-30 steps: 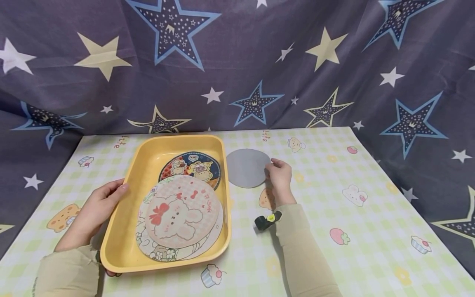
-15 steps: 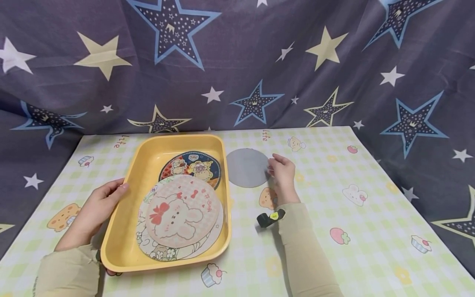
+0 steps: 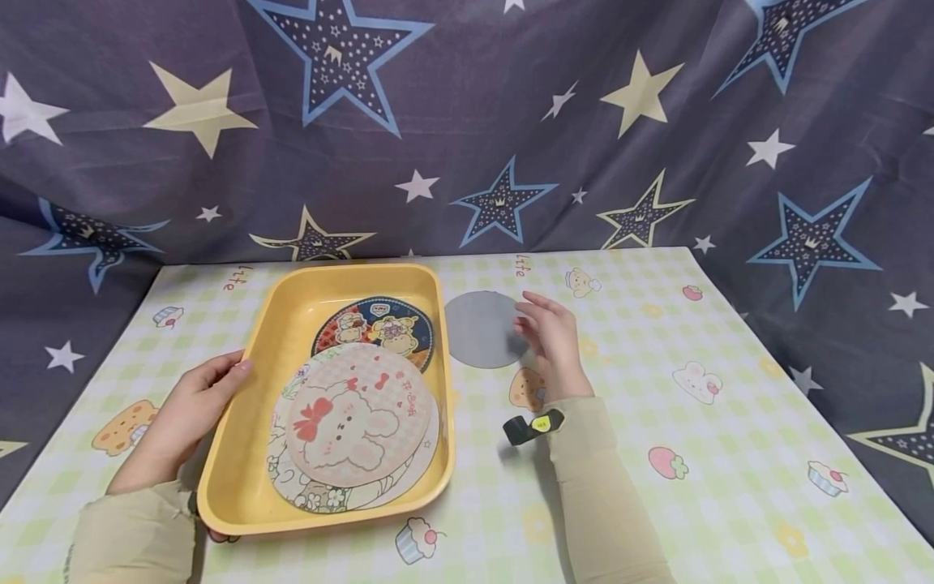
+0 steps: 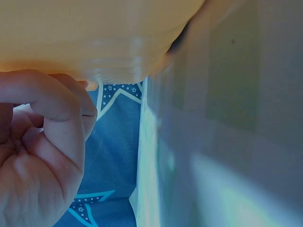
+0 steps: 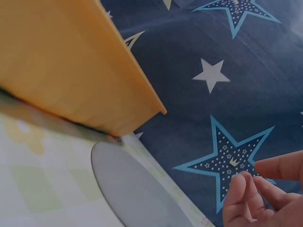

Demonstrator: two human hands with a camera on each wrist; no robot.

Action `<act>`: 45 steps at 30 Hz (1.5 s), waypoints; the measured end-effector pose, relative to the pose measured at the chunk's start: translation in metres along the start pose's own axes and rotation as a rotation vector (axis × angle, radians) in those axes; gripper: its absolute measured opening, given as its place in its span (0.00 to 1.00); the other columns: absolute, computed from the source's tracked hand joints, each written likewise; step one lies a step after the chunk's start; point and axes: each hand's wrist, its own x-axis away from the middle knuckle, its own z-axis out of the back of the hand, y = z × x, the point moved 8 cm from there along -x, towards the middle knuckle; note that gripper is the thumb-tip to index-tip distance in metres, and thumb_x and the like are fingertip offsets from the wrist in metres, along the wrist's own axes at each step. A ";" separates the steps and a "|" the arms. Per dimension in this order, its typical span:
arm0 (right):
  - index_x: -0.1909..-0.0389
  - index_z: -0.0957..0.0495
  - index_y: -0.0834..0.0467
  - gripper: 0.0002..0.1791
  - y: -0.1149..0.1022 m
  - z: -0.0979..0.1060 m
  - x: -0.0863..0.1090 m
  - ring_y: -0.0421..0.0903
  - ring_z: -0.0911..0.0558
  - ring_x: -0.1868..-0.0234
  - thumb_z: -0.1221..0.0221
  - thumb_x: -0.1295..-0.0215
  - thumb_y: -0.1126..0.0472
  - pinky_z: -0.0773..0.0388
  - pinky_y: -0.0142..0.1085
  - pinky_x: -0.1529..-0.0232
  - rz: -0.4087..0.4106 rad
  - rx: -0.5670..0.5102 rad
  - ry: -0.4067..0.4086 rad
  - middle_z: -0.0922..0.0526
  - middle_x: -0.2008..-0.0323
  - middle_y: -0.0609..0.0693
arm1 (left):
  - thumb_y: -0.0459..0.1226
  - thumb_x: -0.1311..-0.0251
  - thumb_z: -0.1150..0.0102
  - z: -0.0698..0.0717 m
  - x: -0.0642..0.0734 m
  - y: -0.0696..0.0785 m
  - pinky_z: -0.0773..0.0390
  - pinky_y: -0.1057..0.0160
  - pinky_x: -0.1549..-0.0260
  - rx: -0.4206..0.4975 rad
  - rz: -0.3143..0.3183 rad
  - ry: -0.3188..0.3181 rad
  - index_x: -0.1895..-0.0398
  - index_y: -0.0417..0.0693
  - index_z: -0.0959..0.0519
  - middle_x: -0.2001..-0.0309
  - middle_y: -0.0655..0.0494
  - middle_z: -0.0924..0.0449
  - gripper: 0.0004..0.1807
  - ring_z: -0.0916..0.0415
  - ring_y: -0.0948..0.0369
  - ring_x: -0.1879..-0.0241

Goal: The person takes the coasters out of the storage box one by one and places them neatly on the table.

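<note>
My left hand (image 3: 191, 405) grips the left rim of a yellow plastic tray (image 3: 255, 422), thumb on the edge; in the left wrist view its curled fingers (image 4: 59, 109) lie against the tray's outer wall. Inside the tray are several round mats: a pink rabbit mat (image 3: 361, 414) on top, a line-drawn mat (image 3: 321, 496) partly under it, and a dark blue cartoon mat (image 3: 379, 312) behind. A plain grey disc (image 3: 481, 328) lies flat against the tray's right side. Above its right edge, my right hand (image 3: 554, 337) hovers with loosely bent fingers, holding nothing.
A green-and-white checked cloth (image 3: 730, 454) with printed cartoons covers the table. A dark curtain (image 3: 467, 105) with stars hangs along the back edge. A black strap with a small device (image 3: 529, 427) sits at my right wrist.
My right hand has let go of the grey disc's right edge and risen slightly, its fingers spreading. The disc, the tray and my left hand have stayed in place.
</note>
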 end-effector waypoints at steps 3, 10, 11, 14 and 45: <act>0.39 0.24 0.62 0.22 -0.002 -0.003 0.003 0.39 0.18 0.70 0.40 0.34 0.68 0.18 0.25 0.65 -0.006 -0.011 -0.021 0.21 0.58 0.53 | 0.50 0.22 0.63 0.000 0.000 0.000 0.15 0.66 0.67 0.002 0.001 -0.001 0.28 0.24 0.45 0.46 0.30 0.25 0.36 0.19 0.72 0.65; 0.39 0.25 0.62 0.21 -0.008 -0.011 0.009 0.40 0.18 0.69 0.41 0.33 0.67 0.18 0.26 0.65 0.006 -0.032 -0.056 0.20 0.60 0.52 | 0.50 0.22 0.63 0.000 0.000 0.000 0.15 0.66 0.67 -0.010 0.007 -0.004 0.28 0.24 0.45 0.45 0.29 0.26 0.37 0.19 0.72 0.65; 0.39 0.25 0.62 0.21 -0.009 -0.013 0.010 0.39 0.18 0.70 0.42 0.33 0.67 0.19 0.25 0.66 0.009 -0.035 -0.065 0.20 0.60 0.52 | 0.50 0.22 0.63 0.000 0.000 0.000 0.15 0.66 0.67 -0.011 0.006 -0.003 0.28 0.24 0.45 0.45 0.29 0.26 0.37 0.19 0.72 0.65; 0.38 0.26 0.64 0.21 -0.012 -0.018 0.013 0.39 0.18 0.72 0.42 0.33 0.68 0.19 0.25 0.67 0.014 -0.059 -0.093 0.20 0.60 0.54 | 0.50 0.22 0.63 0.000 0.000 0.001 0.15 0.66 0.67 -0.013 -0.002 0.000 0.28 0.24 0.44 0.46 0.30 0.25 0.36 0.19 0.72 0.65; 0.38 0.29 0.71 0.21 -0.012 -0.054 0.036 0.39 0.17 0.73 0.46 0.31 0.70 0.17 0.28 0.64 0.056 -0.072 -0.225 0.17 0.69 0.48 | 0.49 0.22 0.62 0.001 -0.001 0.001 0.16 0.68 0.67 -0.018 -0.017 0.005 0.29 0.24 0.44 0.46 0.30 0.25 0.36 0.20 0.74 0.65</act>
